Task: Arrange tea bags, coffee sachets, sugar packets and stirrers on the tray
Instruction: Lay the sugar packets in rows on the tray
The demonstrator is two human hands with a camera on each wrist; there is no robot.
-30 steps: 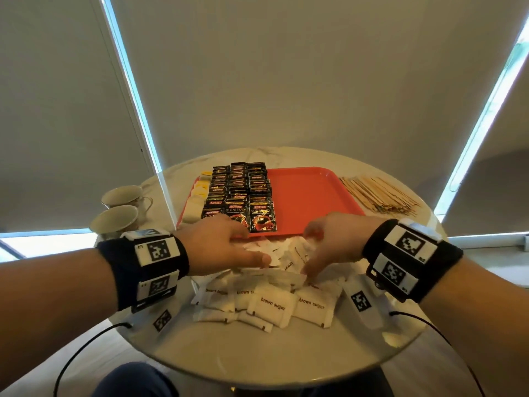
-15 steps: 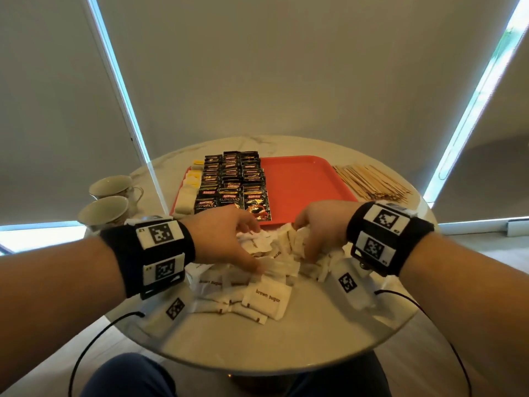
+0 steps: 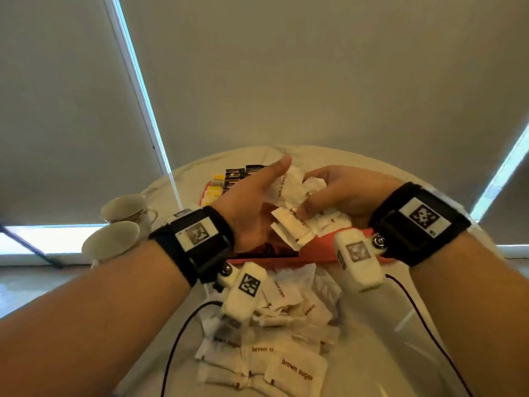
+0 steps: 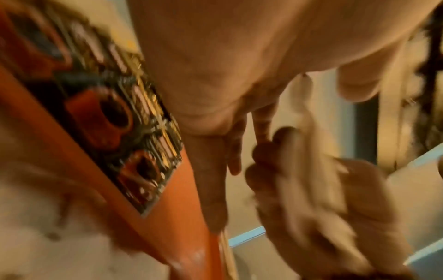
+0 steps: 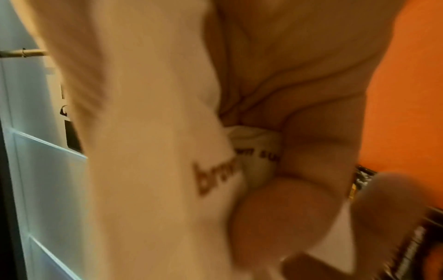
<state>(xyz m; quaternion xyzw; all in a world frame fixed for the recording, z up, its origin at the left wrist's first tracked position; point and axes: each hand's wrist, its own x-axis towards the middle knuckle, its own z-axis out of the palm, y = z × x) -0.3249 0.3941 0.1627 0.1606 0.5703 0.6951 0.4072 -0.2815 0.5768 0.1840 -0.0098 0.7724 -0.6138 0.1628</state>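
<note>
Sugar packets (image 3: 292,193) are bunched between both hands above the red tray (image 3: 320,250): the left hand (image 3: 252,204) cups them with thumb raised, the right hand (image 3: 340,193) grips them with curled fingers. More packets (image 3: 289,359) lie heaped on the bench (image 3: 372,353). Coffee sachets (image 3: 243,171) sit on the tray's left.
</note>
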